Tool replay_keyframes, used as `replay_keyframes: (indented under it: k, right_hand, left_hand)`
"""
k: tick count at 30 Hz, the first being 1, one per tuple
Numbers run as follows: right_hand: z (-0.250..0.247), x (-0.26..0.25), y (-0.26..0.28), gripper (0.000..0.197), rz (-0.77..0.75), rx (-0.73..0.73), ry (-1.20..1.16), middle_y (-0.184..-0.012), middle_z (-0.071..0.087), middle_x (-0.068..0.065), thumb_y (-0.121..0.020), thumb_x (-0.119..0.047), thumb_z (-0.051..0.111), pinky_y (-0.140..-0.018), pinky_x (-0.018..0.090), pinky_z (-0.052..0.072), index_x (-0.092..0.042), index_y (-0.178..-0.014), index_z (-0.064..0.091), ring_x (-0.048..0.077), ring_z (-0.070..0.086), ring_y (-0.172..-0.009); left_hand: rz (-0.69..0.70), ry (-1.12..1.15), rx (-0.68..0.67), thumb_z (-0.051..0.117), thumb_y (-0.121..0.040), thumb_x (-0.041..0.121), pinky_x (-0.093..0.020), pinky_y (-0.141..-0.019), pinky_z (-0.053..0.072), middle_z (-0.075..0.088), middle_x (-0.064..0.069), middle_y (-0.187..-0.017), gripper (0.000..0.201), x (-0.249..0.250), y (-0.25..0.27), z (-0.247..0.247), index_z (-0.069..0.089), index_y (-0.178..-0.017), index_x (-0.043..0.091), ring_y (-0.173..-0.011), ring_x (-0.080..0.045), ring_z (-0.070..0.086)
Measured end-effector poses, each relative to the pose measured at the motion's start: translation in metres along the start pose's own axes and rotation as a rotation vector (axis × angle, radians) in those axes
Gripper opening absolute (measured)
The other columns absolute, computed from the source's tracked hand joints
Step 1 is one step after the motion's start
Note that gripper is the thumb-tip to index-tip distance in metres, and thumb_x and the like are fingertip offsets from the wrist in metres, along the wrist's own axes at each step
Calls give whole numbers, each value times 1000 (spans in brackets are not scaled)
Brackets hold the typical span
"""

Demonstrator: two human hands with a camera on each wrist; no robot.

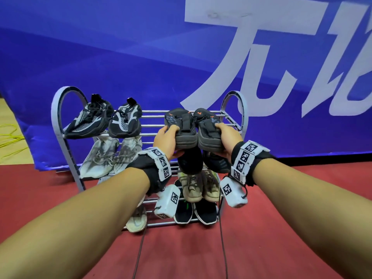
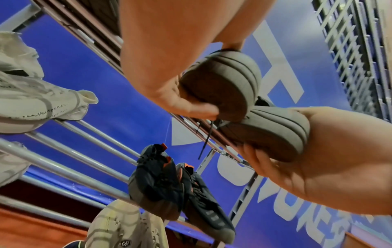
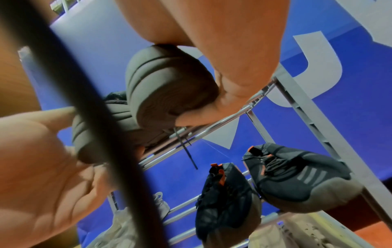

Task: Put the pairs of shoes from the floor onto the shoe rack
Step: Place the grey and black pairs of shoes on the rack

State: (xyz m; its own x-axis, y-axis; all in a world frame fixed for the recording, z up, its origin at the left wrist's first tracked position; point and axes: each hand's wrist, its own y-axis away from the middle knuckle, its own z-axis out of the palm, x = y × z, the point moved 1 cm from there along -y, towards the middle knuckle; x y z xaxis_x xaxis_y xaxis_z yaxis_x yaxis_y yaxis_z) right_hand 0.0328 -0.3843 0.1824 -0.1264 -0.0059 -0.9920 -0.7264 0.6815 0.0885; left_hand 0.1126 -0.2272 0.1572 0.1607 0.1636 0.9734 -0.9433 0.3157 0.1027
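Note:
A pair of dark grey shoes with orange marks lies side by side over the right half of the shoe rack's (image 1: 60,109) top tier, toes toward the back. My left hand (image 1: 171,137) grips the heel of the left shoe (image 1: 182,125), thumb on top and fingers under the sole. My right hand (image 1: 225,135) grips the heel of the right shoe (image 1: 207,125) the same way. The left wrist view shows my left hand (image 2: 174,94) round the left shoe's ribbed heel (image 2: 222,83), just above the front rails. In the right wrist view my right hand (image 3: 229,94) holds the right shoe's heel (image 3: 169,87).
A black-and-white mesh pair (image 1: 104,121) fills the top tier's left half. Lower tiers hold a white pair (image 1: 108,156), a dark pair (image 1: 191,162), a beige pair (image 1: 199,186) and a black pair (image 1: 195,214). A blue banner (image 1: 141,57) hangs behind. Cables (image 1: 223,238) cross the red floor.

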Motion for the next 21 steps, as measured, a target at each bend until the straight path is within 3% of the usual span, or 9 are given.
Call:
replay_keyframes:
  k: [3, 6, 9, 11, 14, 16, 19, 21]
  right_hand:
    - [3, 12, 9, 41, 63, -25, -115, -100, 74, 7, -84, -48, 60, -60, 35, 59, -18, -110, 68, 26, 72, -85]
    - [7, 23, 15, 73, 43, -11, -153, -108, 73, 3, -65, -58, 67, -52, 30, 55, -25, -129, 55, 24, 74, -85]
    - [8, 27, 20, 52, -49, -36, -222, -111, 70, 8, -77, -33, 73, -58, 28, 56, -21, -125, 54, 24, 73, -90]
    - [5, 29, 22, 41, -106, -51, -269, -110, 71, 11, -78, -19, 73, -65, 31, 57, -20, -117, 59, 29, 71, -96]
    - [0, 28, 17, 61, -138, -47, -256, -112, 71, 10, -68, -20, 75, -68, 32, 58, -24, -126, 58, 30, 71, -99]
    - [-3, 22, 9, 72, -136, -47, -278, -116, 70, 10, -68, -17, 76, -69, 35, 60, -24, -136, 52, 29, 71, -101]
    - [-10, 8, -3, 49, -151, -56, -291, -112, 71, 12, -80, -6, 72, -76, 40, 61, -19, -125, 60, 29, 71, -101]
    - [-16, 3, -10, 40, -140, -55, -296, -112, 71, 13, -83, -4, 70, -72, 37, 61, -15, -121, 62, 29, 70, -100]
  left_hand:
    - [-26, -4, -34, 67, -62, 62, -32, -56, 57, 69, -2, -122, 88, -5, 12, -3, 46, -140, 26, -94, -30, 74]
    - [-17, 53, -46, 71, -77, 54, -29, -55, 56, 75, -1, -106, 76, -11, 22, -1, 41, -139, 23, -78, -28, 77]
    - [-1, 82, -44, 76, -83, 36, -31, -63, 58, 74, -7, -105, 68, -11, 25, -1, 38, -138, 23, -80, -27, 77]
    - [10, 65, -80, 77, -84, 28, -33, -68, 59, 74, -11, -107, 66, -10, 25, -3, 39, -138, 21, -82, -28, 77]
    - [45, 35, -114, 76, -86, 23, -37, -77, 60, 74, -8, -108, 58, -12, 21, -1, 42, -133, 27, -84, -28, 76]
    - [52, 57, -123, 77, -85, 23, -35, -72, 59, 75, -7, -108, 58, -12, 16, 6, 44, -132, 29, -84, -28, 77]
    - [46, 83, -105, 77, -84, 26, -27, -59, 56, 75, -9, -109, 62, -9, 7, 22, 46, -138, 26, -83, -28, 77]
    - [41, 90, -93, 76, -84, 28, -26, -56, 55, 74, -9, -110, 62, -8, 2, 34, 46, -138, 25, -83, -27, 77]
